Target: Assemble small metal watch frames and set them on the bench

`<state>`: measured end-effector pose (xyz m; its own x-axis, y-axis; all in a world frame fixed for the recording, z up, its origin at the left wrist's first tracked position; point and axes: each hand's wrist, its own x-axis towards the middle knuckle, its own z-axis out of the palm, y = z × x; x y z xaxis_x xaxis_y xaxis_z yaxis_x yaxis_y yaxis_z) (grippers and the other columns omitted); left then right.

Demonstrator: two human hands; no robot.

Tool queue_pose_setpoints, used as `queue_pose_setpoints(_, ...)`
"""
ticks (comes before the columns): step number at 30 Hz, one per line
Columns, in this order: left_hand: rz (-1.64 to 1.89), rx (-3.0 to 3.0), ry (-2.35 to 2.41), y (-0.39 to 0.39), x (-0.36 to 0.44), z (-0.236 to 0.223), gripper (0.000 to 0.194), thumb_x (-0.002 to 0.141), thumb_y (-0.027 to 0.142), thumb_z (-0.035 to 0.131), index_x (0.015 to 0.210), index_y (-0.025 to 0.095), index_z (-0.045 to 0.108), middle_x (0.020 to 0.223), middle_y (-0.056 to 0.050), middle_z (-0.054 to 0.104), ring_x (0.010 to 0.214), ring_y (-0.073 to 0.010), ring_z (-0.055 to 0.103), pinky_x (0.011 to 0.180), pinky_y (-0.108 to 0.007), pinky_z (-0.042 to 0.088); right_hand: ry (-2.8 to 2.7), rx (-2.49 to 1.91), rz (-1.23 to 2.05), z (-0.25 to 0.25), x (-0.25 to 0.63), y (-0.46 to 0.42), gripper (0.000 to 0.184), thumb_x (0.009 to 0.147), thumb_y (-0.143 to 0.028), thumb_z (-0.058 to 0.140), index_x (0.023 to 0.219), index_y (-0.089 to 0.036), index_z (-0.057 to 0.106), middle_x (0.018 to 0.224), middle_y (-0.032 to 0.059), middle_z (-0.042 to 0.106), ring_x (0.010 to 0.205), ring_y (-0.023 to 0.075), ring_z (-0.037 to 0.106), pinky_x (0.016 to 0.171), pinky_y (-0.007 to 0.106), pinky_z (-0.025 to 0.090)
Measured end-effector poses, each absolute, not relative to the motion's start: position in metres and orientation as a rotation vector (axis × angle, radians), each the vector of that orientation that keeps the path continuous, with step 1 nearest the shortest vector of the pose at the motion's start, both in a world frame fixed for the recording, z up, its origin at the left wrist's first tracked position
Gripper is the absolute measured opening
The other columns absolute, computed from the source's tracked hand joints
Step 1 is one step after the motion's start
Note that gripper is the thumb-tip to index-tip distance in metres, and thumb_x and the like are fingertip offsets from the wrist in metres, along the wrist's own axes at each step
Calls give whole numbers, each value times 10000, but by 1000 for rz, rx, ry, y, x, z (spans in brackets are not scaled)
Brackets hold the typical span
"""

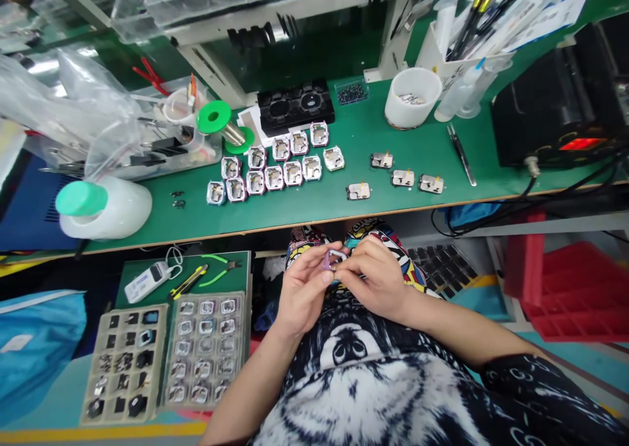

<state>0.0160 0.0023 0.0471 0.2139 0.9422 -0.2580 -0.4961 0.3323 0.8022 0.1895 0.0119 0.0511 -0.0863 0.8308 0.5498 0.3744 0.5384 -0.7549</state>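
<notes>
Above my lap, in front of the bench edge, my left hand [307, 282] grips a small purple-and-white watch case frame [328, 259] between thumb and fingers. My right hand [376, 276] is closed against the frame's right side, its fingertips pinched there; whether they hold a smaller part is hidden. On the green bench [304, 210] beyond stand several similar watch case frames [274, 178] in rows, with metal pieces inside. To their right lie several flat silver modules [358, 191] with black ends.
Tweezers [462, 154] lie at the right, near a white cup [413, 99] and a black box [555, 105] with cables. A solder spool [226, 125] and a white bottle [105, 204] stand left. Below left are compartment trays [167, 354], green-handled cutters [221, 269] and a yellow knife [189, 282].
</notes>
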Motion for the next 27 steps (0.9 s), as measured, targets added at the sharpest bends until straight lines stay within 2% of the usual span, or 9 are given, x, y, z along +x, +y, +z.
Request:
queue_pose_setpoints(5,1035,608,848,1,13,43,373,886,216,885,1245,251,792,1349,-109,756,1190,-246,725,1026,-332,574,-1722,-1099,645,47,189,12,191,1054,-234,621,865,-233,650,810,19,623,799,186,595,732,365,488)
queue_pose_setpoints(9,984,565,837,1,13,40,377,899,234,877,1265,246,789,1223,-85,790,1082,-211,742,944,-293,594,-1704,-1135,692,47,191,12,170,1069,-232,588,908,-229,642,854,26,607,822,187,581,746,360,478)
queue_pose_setpoints(12,934,535,818,1,13,37,361,919,243,858,1273,230,786,1203,-85,787,1048,-196,743,910,-275,603,-1684,-1152,702,48,193,13,168,1064,-212,577,904,-221,628,860,24,594,823,187,565,756,361,467)
queue_pose_setpoints(16,874,501,808,1,13,36,352,924,242,853,1268,225,785,1178,-84,790,1056,-208,749,922,-294,620,-1650,-1171,722,50,196,15,155,1059,-208,580,909,-220,619,865,24,583,827,187,560,734,352,456)
queue_pose_setpoints(24,814,495,790,0,15,38,374,922,289,855,1279,212,772,1115,-95,791,993,-243,760,929,-426,660,-1582,-1180,715,51,201,19,164,1071,-218,567,913,-222,615,874,29,579,834,185,568,728,356,468)
queue_pose_setpoints(27,810,510,786,-1,14,38,372,929,294,848,1280,202,768,1135,-114,794,1006,-260,766,890,-412,662,-1554,-1199,714,53,204,21,174,1067,-201,561,902,-226,609,873,26,581,834,182,578,722,354,474)
